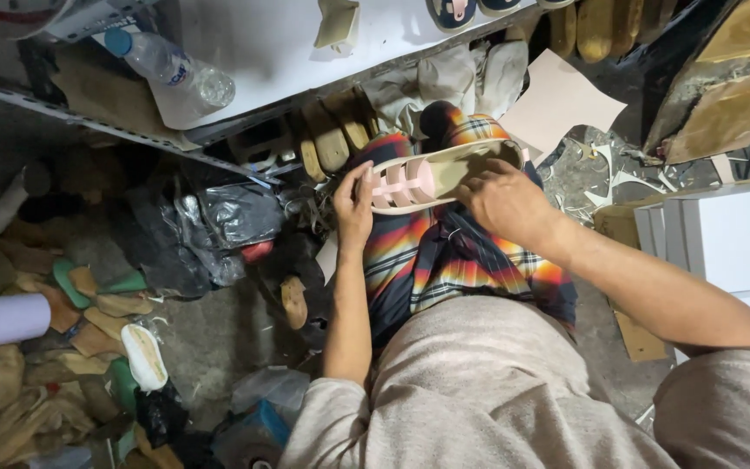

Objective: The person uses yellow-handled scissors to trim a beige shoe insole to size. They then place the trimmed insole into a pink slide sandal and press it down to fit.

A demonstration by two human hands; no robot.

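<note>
A sandal [431, 176] with a beige sole and pink straps lies across my lap, on striped plaid cloth [444, 252]. My left hand [354, 207] grips its strap end at the left, fingers curled over the edge. At the sandal's right end, my right hand [501, 201] presses down on the sole near the heel. Both forearms reach in from the bottom of the head view.
A plastic water bottle [171, 69] lies on a white table top [279, 43] above. Wooden shoe lasts [332, 139] sit under its edge. Black plastic bags [210, 226], scraps and soles [144, 356] litter the floor at left. White boxes [722, 234] stand at right.
</note>
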